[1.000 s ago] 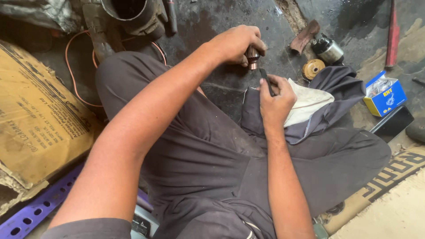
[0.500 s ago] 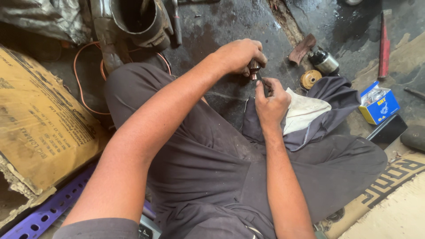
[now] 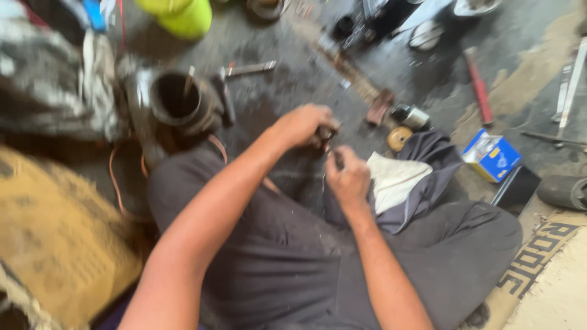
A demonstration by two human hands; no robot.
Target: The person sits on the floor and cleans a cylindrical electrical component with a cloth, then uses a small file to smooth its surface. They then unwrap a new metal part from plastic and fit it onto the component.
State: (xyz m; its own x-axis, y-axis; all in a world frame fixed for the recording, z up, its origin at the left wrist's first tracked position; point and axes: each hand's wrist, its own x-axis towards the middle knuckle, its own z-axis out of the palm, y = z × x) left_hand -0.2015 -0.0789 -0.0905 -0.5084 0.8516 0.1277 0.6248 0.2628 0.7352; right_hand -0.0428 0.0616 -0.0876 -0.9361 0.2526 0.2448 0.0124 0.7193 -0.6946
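- A small blue carton point(image 3: 491, 158) with a yellow edge and an open top lay on the dirty floor point(image 3: 287, 91) toward its right edge, just beside a flat black box point(image 3: 516, 188); its printing was too blurred to make out.
- A tan sheet of printed cardboard point(image 3: 58, 238) covered the floor's lower left corner; a bright yellow-green container point(image 3: 180, 15) stood at the top edge, cut off by the frame.
- A red-handled tool point(image 3: 479, 91) lay right of centre; a brass-coloured disc point(image 3: 398, 138) and a small metal cylinder point(image 3: 411, 115) sat near it, beside a white cloth point(image 3: 394, 180) on a dark grey cloth point(image 3: 431, 165).
- A round metal housing point(image 3: 177, 104) stood upper left; the whole view was smeared by motion, so small details were lost.
- The left hand point(image 3: 304, 125) reached forward over the lap, arm nearly straight, fingers clenched around a small dark part point(image 3: 324, 135), mostly hidden by the fingers.
- The right hand point(image 3: 347, 177) was raised from a bent elbow, fingers curled on what was probably a thin dark tool point(image 3: 337, 159), its tip just beside the part; the grasp itself was blurred.
- The part was held above the floor's centre, in front of the crossed legs in dark trousers point(image 3: 293, 269).
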